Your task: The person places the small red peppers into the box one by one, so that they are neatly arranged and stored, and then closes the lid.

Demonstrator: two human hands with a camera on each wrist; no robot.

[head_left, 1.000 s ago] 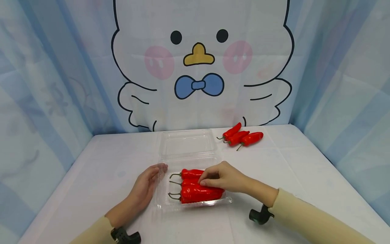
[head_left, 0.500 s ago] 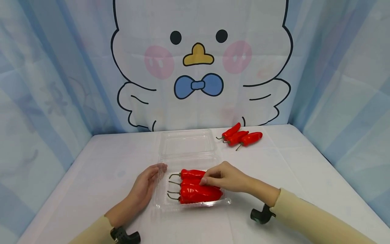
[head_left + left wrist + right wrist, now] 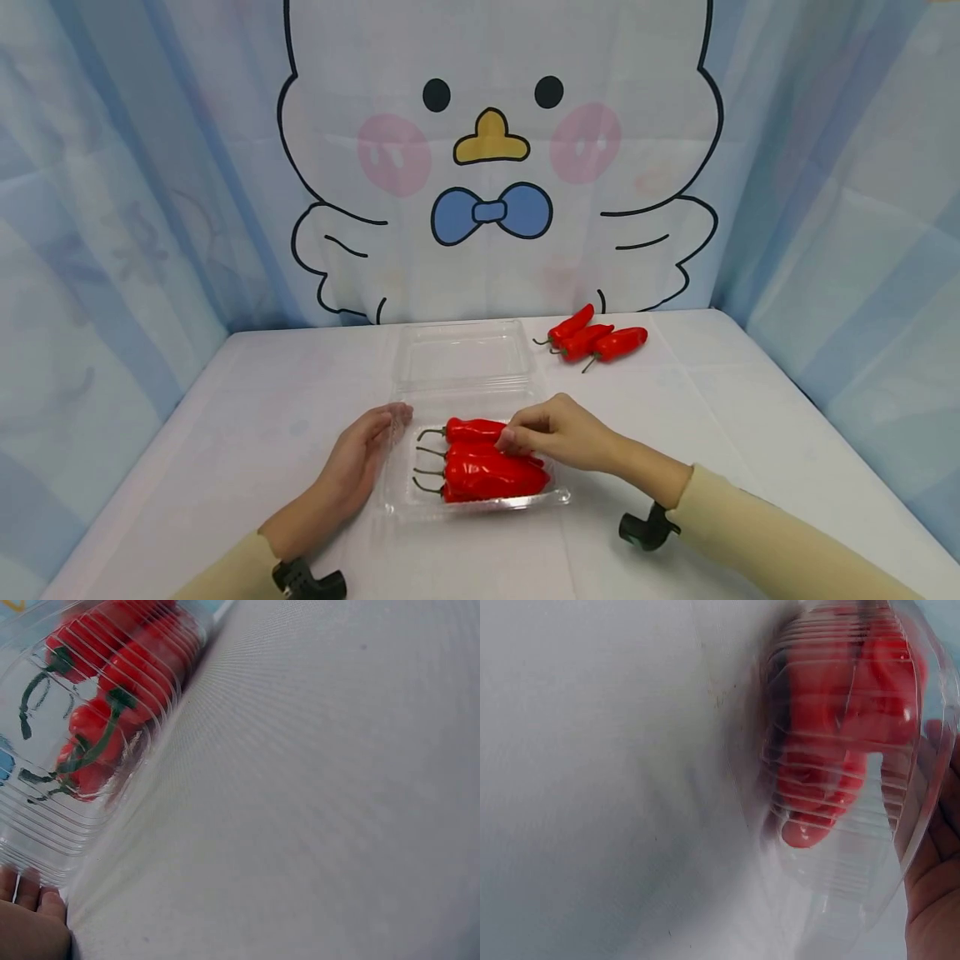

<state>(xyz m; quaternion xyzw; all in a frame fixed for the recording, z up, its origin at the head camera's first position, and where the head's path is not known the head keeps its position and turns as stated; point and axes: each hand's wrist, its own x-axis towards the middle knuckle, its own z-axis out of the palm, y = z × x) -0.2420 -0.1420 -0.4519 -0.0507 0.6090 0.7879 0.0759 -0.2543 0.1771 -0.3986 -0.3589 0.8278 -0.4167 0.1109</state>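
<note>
Several red peppers (image 3: 491, 477) with thin green stems lie side by side in the base of a clear plastic clamshell box (image 3: 401, 496). The stems point left. My right hand (image 3: 562, 433) reaches over the box's right side, thumb and curled fingers pinching a pepper among those at the back. Part of that pepper is hidden by the fingers. My left hand (image 3: 367, 446) rests against the box's left side with fingers extended. In the left wrist view, its fingers (image 3: 28, 889) touch the ribbed wall. The right wrist view shows the peppers (image 3: 817, 712) through the plastic.
The box's lid (image 3: 461, 354) lies open toward the back of the white table (image 3: 262, 433). Three more red peppers (image 3: 588, 336) lie at the back, right of the lid. A curtain with a cartoon bird (image 3: 491, 275) hangs behind the table.
My right hand has shifted slightly right and back over the peppers, uncovering more of them. The left hand stays at the box's side.
</note>
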